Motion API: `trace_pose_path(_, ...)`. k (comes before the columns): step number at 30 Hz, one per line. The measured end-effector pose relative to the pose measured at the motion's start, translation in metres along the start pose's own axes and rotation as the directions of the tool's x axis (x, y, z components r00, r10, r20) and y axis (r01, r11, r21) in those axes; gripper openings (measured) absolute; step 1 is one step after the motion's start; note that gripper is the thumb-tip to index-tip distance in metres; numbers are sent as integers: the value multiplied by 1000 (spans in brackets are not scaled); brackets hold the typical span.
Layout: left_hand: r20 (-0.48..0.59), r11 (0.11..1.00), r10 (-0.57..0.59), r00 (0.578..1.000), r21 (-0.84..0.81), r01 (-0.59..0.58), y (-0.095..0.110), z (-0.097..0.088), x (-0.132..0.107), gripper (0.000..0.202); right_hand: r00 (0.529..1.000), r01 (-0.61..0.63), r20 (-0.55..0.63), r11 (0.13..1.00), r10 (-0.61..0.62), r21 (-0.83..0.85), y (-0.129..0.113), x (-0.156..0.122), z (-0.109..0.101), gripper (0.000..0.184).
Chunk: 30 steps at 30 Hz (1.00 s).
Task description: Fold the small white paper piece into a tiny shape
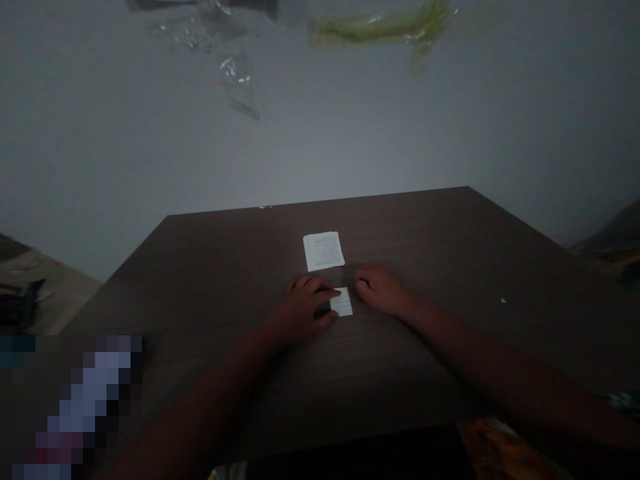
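Mid-frame on the dark brown wooden worktop [450, 240], the left hand [305, 308] keeps its grip pinched on a small white folded paper slip [343, 302], seemingly folded down already, the right hand [381, 288] curled closed and empty beside it, a larger white folded paper square [323, 251] untouched just above.

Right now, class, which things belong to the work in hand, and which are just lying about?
In hand: left hand, right hand, small folded paper between them, larger folded paper just beyond.
Lying about: clear plastic wrap, greenish plastic bag, white speck on the table.
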State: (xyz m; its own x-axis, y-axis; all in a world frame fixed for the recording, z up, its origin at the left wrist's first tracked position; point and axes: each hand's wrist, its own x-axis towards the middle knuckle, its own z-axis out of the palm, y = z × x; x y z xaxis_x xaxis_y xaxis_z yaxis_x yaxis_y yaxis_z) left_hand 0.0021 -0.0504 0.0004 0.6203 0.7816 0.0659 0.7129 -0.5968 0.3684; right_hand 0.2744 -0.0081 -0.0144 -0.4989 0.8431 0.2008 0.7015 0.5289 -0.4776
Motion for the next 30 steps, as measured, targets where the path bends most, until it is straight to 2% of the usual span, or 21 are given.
trace_pose_path(4, -10, 1000, -16, 1000, 7, 16, 0, 2, 1, 44, 999, 21, 46, 999, -20, -26, -4, -2, -2, 30)
trace_pose_path(9, -7, 999, -28, 1000, 18, 28, 1, 2, 1, 46, 986, 103, 133, 994, -99, -23, -9, -8, -6, 12)
trace_pose_path(13, -6, 999, -28, 1000, 15, 28, 2, 0, 1, 45, 971, 147, 189, 989, -149, 26, -9, -10, -10, 12)
trace_pose_path(24, 8, 999, -34, 999, -3, 34, 0, 2, 3, 47, 989, 89, 113, 992, -99, 93, 1, -5, 0, 12)
trace_pose_path(30, -8, 999, -37, 999, -9, 37, -2, 4, 4, 47, 999, 14, 32, 997, -17, 80, 7, 4, 9, 13)
